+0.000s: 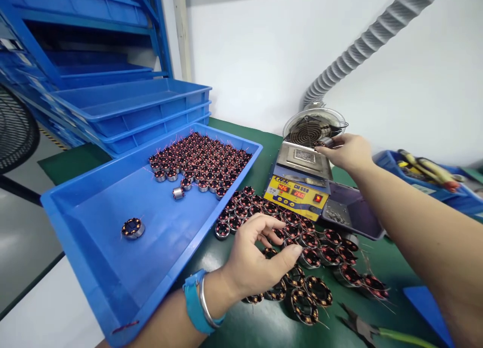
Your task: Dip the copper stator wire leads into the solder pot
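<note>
My right hand [349, 152] is at the yellow-and-blue solder pot [298, 192], its fingers pinched on a small motor stator [324, 143] that they partly cover. The stator is just above the metal top plate, in front of the round exhaust fan guard [307, 129]. Lower down, my left hand [260, 260] hovers with fingers curved and apart, holding nothing. Beneath and around it, wound stators [309, 257] with red or copper-coloured coils stand on the green mat [215, 260]. A blue band and a metal bangle circle my left wrist.
A blue tray [113, 282] at left holds many small stators [199, 159], with one larger stator [133, 228] apart. Stacked blue trays [151, 119] stand behind. Green-handled cutters [366, 328] lie at front right. A purple bin [350, 202] sits beside the pot; a grey hose [362, 49] rises behind.
</note>
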Tool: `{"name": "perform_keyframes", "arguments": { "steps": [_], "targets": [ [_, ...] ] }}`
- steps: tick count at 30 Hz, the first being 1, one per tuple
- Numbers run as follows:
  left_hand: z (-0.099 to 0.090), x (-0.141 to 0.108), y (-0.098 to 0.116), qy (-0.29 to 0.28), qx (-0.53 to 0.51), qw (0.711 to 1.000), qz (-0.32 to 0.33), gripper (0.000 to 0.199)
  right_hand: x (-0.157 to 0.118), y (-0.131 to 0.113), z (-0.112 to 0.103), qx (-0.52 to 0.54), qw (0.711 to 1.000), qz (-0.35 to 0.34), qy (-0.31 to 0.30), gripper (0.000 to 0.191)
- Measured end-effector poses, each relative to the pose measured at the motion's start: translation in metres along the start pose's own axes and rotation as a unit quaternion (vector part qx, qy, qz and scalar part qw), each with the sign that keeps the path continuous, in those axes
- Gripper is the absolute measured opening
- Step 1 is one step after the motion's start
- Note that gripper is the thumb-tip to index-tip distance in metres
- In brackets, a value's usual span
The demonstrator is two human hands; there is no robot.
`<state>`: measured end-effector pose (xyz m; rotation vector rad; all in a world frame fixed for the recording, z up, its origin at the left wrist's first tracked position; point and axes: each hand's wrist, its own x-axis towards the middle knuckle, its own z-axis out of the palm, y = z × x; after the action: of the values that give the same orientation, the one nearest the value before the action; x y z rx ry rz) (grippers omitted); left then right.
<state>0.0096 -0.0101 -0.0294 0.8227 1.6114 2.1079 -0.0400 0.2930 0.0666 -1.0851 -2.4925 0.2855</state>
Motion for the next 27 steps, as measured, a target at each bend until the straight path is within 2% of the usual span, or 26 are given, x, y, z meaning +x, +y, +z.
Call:
{"name": "perform_keyframes", "arguments": {
  "steps": [6,14,19,23,25,27],
  "targets": [
    [0.000,0.001,0.000,0.000,0.008,1.000,0.006,0.031,0.002,0.001,0.007,-0.005,1.000,0.006,-0.013,0.050],
    [0.000,0.000,0.000,-0.003,0.019,1.000,0.021,0.030,0.008,0.002,0.009,0.013,1.000,0.023,0.000,0.035],
    [-0.001,0.001,-0.002,0.003,0.029,0.999,0.044,0.031,0.005,0.001,0.005,0.063,0.997,0.048,0.024,0.027],
    [-0.001,0.001,-0.004,0.006,0.044,0.997,0.063,0.031,-0.009,0.000,-0.014,0.142,0.986,0.077,0.037,0.039],
    [-0.002,0.003,-0.005,0.007,0.054,0.996,0.064,0.030,-0.025,0.002,-0.026,0.199,0.977,0.077,0.012,0.044],
    [-0.003,0.006,-0.005,0.009,0.063,0.996,0.058,0.030,-0.050,0.007,-0.035,0.255,0.963,0.075,-0.039,0.042]
  ]
}}
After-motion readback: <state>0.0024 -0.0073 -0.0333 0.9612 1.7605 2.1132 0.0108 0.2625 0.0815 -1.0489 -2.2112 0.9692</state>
